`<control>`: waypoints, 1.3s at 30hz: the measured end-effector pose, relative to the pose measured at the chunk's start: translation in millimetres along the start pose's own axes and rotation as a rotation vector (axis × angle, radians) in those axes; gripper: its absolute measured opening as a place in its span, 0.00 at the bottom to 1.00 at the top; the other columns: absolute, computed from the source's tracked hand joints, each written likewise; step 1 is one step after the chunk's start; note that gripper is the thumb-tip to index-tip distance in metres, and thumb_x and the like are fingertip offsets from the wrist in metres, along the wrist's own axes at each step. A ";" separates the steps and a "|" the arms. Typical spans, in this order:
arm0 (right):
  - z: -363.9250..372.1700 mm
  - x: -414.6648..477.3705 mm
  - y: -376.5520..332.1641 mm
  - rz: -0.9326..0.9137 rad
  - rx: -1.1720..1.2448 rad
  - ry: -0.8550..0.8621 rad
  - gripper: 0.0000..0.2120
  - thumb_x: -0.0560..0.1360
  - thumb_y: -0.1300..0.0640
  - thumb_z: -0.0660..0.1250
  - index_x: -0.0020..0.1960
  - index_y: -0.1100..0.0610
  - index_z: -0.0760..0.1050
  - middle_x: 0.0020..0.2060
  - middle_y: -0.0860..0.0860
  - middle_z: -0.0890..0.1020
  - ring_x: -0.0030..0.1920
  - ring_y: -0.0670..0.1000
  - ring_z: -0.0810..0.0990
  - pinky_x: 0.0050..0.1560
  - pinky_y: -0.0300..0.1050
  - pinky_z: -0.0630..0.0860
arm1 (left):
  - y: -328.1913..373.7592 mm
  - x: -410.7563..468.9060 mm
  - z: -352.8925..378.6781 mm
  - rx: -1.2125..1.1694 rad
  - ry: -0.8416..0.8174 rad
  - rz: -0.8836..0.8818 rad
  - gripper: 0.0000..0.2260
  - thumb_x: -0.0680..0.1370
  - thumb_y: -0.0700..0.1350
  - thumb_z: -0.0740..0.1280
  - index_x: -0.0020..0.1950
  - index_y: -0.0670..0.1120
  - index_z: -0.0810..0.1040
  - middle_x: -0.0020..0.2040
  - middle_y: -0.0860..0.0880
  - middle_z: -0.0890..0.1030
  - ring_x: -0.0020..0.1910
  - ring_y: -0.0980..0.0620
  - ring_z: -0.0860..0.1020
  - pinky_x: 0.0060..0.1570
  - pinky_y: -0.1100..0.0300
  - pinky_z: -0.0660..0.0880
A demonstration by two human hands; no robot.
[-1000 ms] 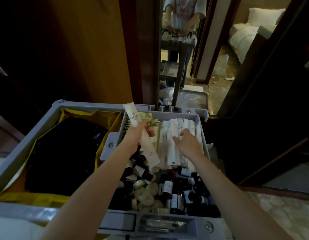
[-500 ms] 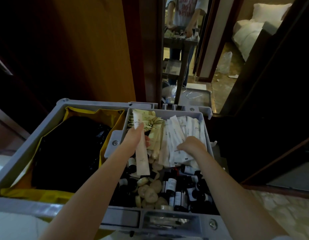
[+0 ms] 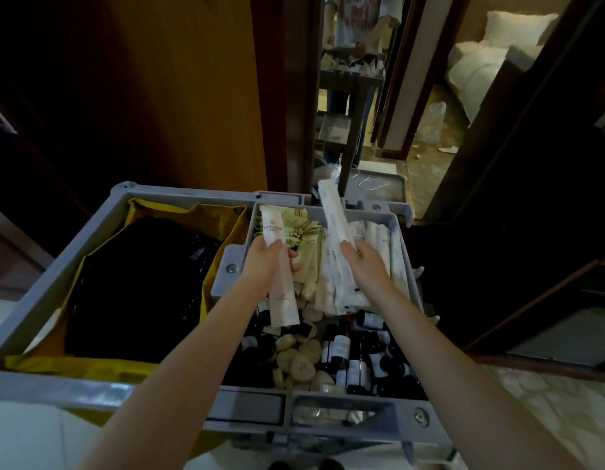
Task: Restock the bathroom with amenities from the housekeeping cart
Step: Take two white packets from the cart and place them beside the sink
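Left hand [image 3: 265, 264] gripped a long white sachet [image 3: 283, 300] round its middle, fingers curled on it, sachet upright over the left end of the grey tray [image 3: 231, 266]. Right hand [image 3: 364, 262] pinched a second long white packet [image 3: 333, 208] by its lower end, with the top tilted up and away past the tray's far rim. Both items were held above the tray on the housekeeping cart [image 3: 57, 266]. Under my hands lay cream sachets [image 3: 308, 262] at the tray's left and a stack of white packets [image 3: 379, 239] at its right. Nearer me, small dark bottles [image 3: 357, 364] with white labels lay jumbled, and round wrapped soaps [image 3: 299, 362] lay just left of them. Left of the tray a black bag [image 3: 141, 283] sat inside a yellow liner [image 3: 223, 215]. Beyond the cart were a wooden panel [image 3: 192, 96], a person in a printed shirt [image 3: 357, 15] at a second cart [image 3: 352, 79], and a bed [image 3: 477, 62] at far right.
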State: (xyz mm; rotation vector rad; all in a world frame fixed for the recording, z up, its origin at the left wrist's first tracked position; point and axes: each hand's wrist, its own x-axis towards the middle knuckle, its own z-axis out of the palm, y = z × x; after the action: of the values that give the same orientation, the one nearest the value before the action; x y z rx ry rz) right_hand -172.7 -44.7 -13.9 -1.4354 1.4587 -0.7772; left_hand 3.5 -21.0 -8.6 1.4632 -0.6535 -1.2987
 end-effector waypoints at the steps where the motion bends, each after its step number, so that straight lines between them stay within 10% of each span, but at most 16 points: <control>1: 4.2 -2.4 -3.8 -0.003 0.024 -0.026 0.16 0.79 0.49 0.58 0.48 0.63 0.72 0.35 0.53 0.68 0.36 0.52 0.69 0.36 0.45 0.64 | 1.6 -2.2 -3.0 -0.005 0.018 0.026 0.13 0.81 0.41 0.56 0.66 0.44 0.66 0.41 0.42 0.78 0.29 0.47 0.77 0.30 0.56 0.76; 19: 126.4 -61.2 -63.8 -0.105 0.049 -0.812 0.11 0.79 0.61 0.58 0.60 0.57 0.72 0.46 0.53 0.77 0.47 0.53 0.77 0.43 0.46 0.72 | -22.1 -130.6 -118.0 -0.184 0.786 0.222 0.09 0.80 0.45 0.58 0.57 0.44 0.70 0.39 0.46 0.77 0.35 0.49 0.78 0.36 0.55 0.77; 24: 149.1 -129.3 -56.3 -0.243 -0.075 -1.054 0.11 0.77 0.62 0.58 0.58 0.61 0.72 0.48 0.65 0.77 0.48 0.65 0.76 0.43 0.51 0.72 | -78.6 -209.4 -123.2 -0.311 1.077 0.199 0.06 0.80 0.44 0.59 0.50 0.43 0.73 0.39 0.46 0.76 0.35 0.49 0.77 0.35 0.57 0.77; 36: 176.5 -330.4 1.7 -0.356 -0.428 -1.721 0.09 0.75 0.61 0.63 0.54 0.52 0.72 0.48 0.52 0.76 0.50 0.55 0.76 0.54 0.53 0.75 | -217.6 -434.4 -91.9 -0.545 1.714 0.093 0.12 0.79 0.48 0.60 0.59 0.42 0.72 0.48 0.41 0.77 0.44 0.44 0.78 0.44 0.49 0.78; 39: 186.3 -397.2 14.8 -0.506 -0.561 -1.837 0.11 0.75 0.61 0.63 0.57 0.58 0.74 0.46 0.53 0.75 0.49 0.55 0.75 0.53 0.53 0.73 | -251.7 -498.5 -92.1 -0.651 1.871 0.114 0.05 0.79 0.44 0.60 0.47 0.44 0.73 0.40 0.44 0.75 0.38 0.46 0.76 0.37 0.54 0.75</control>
State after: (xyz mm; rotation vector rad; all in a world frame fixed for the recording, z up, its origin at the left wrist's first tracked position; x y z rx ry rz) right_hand -48.5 376.0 -28.7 -1.9257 -0.1966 0.7760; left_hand -100.5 532.8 -61.6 1.3542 0.8411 0.3023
